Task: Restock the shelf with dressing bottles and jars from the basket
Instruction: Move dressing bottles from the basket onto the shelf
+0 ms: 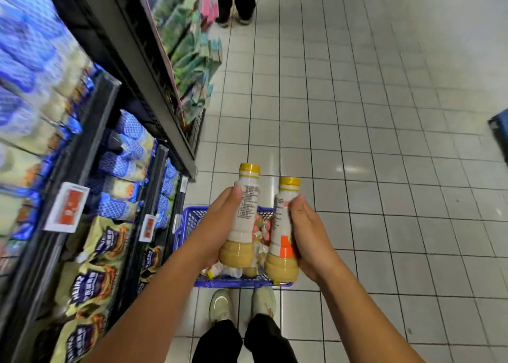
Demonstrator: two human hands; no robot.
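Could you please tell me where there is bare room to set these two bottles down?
Bare floor runs right of the basket, up to the blue object at the right edge. The shelves on the left are packed with pouches; the basket is crowded too.

Pale grey tiled floor (384,115), dark grout lines, light glare (350,168) on tiles

Left hand (220,225) grips left bottle (244,219); right hand (308,236) grips right bottle (283,233), above blue basket (189,219).
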